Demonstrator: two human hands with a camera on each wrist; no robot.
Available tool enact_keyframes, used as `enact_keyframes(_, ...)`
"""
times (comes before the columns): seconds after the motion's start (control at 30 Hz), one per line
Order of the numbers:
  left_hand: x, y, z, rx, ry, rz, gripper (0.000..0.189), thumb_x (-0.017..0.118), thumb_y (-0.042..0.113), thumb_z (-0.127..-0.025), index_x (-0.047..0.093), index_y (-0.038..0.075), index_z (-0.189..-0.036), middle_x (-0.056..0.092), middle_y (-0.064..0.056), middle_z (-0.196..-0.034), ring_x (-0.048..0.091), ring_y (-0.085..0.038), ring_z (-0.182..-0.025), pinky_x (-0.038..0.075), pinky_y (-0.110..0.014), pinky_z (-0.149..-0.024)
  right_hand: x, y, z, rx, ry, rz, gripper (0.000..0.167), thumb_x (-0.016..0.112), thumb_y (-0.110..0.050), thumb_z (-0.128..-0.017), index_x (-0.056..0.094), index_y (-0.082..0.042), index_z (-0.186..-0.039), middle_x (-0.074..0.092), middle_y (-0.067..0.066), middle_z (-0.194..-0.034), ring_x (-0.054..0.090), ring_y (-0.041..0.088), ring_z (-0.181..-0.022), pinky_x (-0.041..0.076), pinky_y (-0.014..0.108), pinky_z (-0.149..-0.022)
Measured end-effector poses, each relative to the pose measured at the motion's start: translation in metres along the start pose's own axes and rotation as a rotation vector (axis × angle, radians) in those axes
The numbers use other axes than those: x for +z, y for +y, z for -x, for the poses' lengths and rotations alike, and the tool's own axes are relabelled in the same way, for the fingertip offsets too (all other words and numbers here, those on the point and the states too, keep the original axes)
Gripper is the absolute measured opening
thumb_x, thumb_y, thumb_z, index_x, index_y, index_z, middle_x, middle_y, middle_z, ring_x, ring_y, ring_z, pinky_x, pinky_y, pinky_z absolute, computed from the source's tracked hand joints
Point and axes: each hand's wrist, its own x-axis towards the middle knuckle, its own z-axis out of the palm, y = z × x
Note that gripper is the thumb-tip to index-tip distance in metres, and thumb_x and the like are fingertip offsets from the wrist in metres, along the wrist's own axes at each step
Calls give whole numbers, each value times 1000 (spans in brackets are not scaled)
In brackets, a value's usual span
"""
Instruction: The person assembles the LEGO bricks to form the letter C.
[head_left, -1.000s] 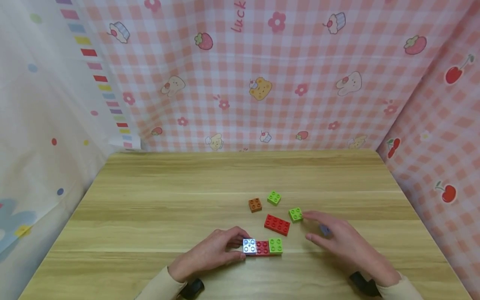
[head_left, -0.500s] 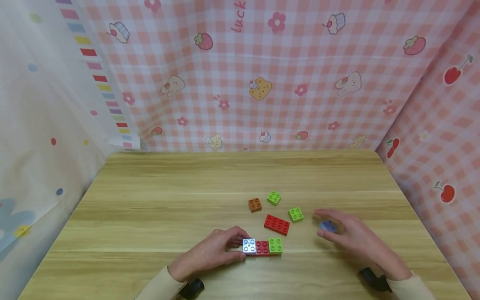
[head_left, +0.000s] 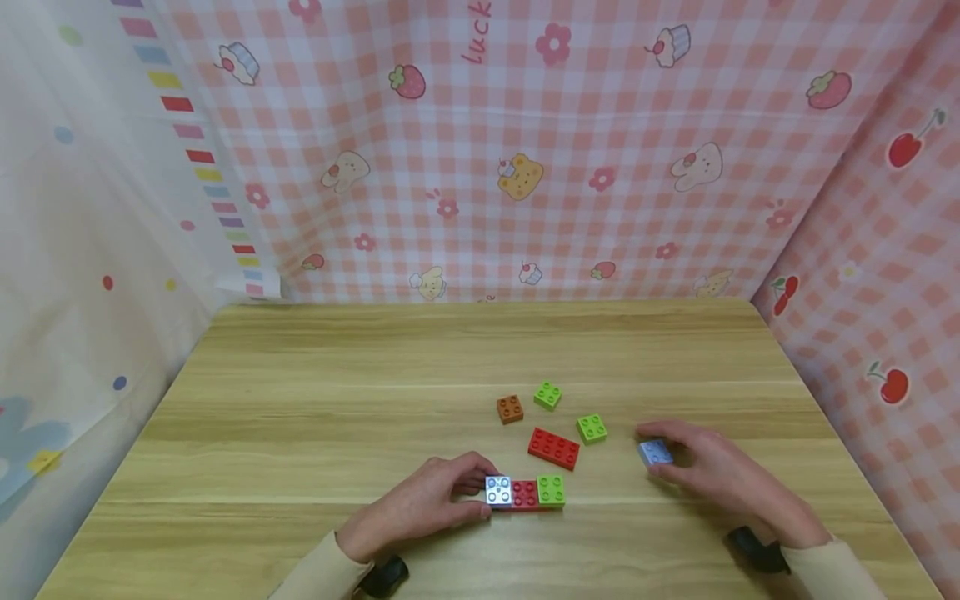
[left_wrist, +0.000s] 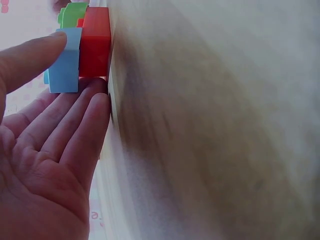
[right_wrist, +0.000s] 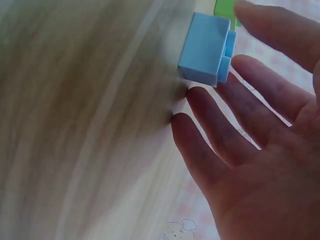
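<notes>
My left hand (head_left: 427, 504) grips the left end of a small brick build. In the left wrist view its thumb presses the light blue brick (left_wrist: 65, 62), with the fingers along the opposite side. That brick and a lime green brick (head_left: 551, 490) sit on the two ends of a red brick (head_left: 525, 495), whose middle studs show between them. To the right, my right hand (head_left: 712, 462) is around a loose light blue brick (right_wrist: 205, 47) on the table. Its fingers are extended beside the brick, the thumb held apart from it in the right wrist view.
Beyond the build lies a long red brick (head_left: 554, 448) with two lime green bricks, one nearer (head_left: 592, 428) and one farther (head_left: 547, 396). An orange-brown brick (head_left: 510, 409) is to their left. The wooden table (head_left: 337, 358) ends at a checked cloth (head_left: 480, 225).
My right hand has moved right, from beside the nearer lime green brick to around the loose light blue brick. The left hand and its build have stayed in place.
</notes>
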Motion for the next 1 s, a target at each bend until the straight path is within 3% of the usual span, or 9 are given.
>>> enact_keyframes(0.37,0,-1,0,3,0,2,33,76,25,-96,63,20,-126,71,3,-127,65,-8,-118,52,-32,-104,0,5,1,-25,27,37,34,79,-10,-92,71,-10,-125,70,7,-125,63,29,-118,53,52,-97)
enact_keyframes(1.0,1,-1,1,6,4,-6,32,76,26,-97,63,20,-125,71,2,-127,65,-8,-116,52,-30,-102,0,-6,2,-26,158,7,30,82,-19,-91,74,-12,-120,72,3,-119,68,22,-102,58,46,-86)
